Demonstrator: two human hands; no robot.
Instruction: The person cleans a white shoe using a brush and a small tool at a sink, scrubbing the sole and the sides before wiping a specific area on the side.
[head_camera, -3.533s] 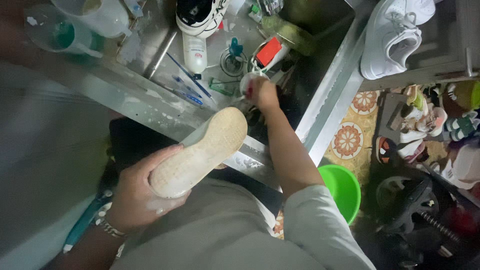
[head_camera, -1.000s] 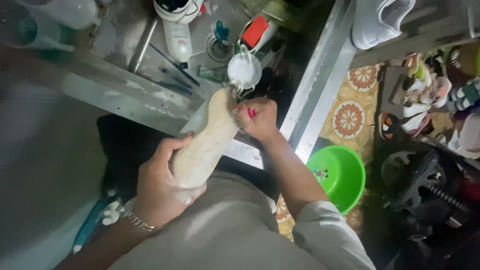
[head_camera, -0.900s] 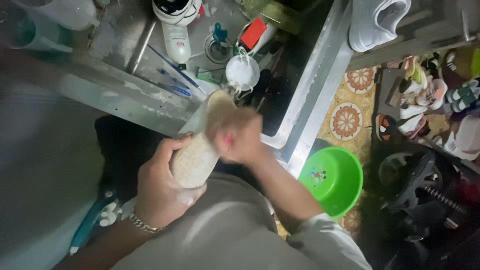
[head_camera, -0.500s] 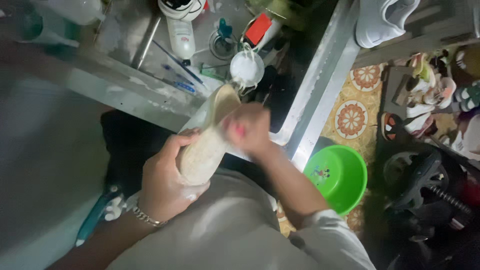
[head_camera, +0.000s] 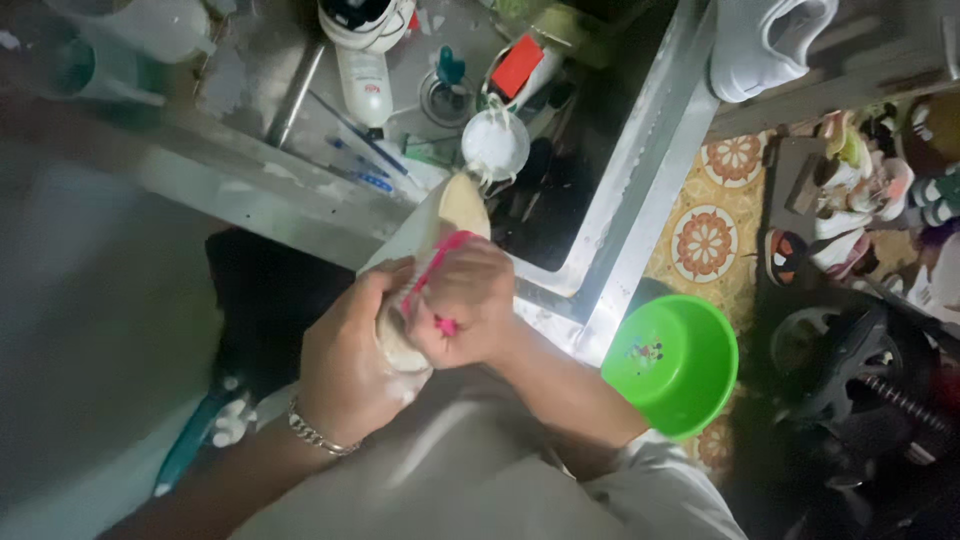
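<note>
**Shoe sole being scrubbed over the sink**

A pale shoe, sole up, is being held at its heel in the closed grip of the left hand, its toe pointing toward 1 o'clock over the metal sink. A pink brush is being clamped in the right hand and pressed against the sole. A white cup is standing just beyond the toe; a green basin is lying at 4 o'clock on the floor.

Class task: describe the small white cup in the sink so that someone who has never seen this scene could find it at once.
Start at the metal sink at the top of the view. Just beyond the tip of the sole held over the sink's near edge sits the cup. It is round and white inside, unlike the tall white bottle to its left.
</note>
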